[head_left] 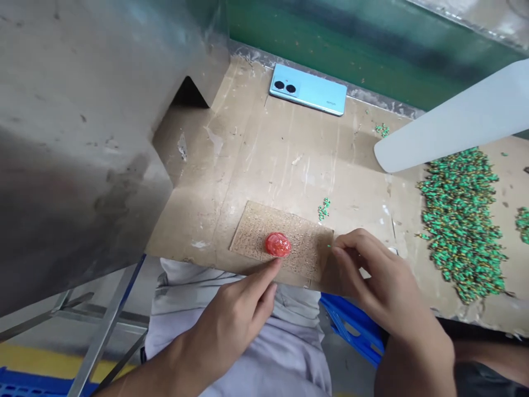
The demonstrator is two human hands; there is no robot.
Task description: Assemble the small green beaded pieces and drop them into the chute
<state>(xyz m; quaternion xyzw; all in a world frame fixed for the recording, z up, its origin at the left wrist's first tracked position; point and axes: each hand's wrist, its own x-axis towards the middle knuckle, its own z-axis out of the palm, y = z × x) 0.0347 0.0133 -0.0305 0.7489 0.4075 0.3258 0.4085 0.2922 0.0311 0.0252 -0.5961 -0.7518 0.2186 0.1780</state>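
The left hand point(223, 325) is the nearer, reaching in from the worktop's point(289, 165) near edge with its index finger extended and the other fingers loosely curled, holding nothing. The fingertip point(278, 263) sits at the lower side of a round red translucent lump point(278, 245), which shows no clear long axis and rests on a cork pad point(252, 231). The right hand point(372, 281) lies beyond the pad's right end, its fingers point(341, 248) pinched closed; whether they hold anything tiny cannot be told. A heap of green components point(458, 220) lies toward the worktop's right side.
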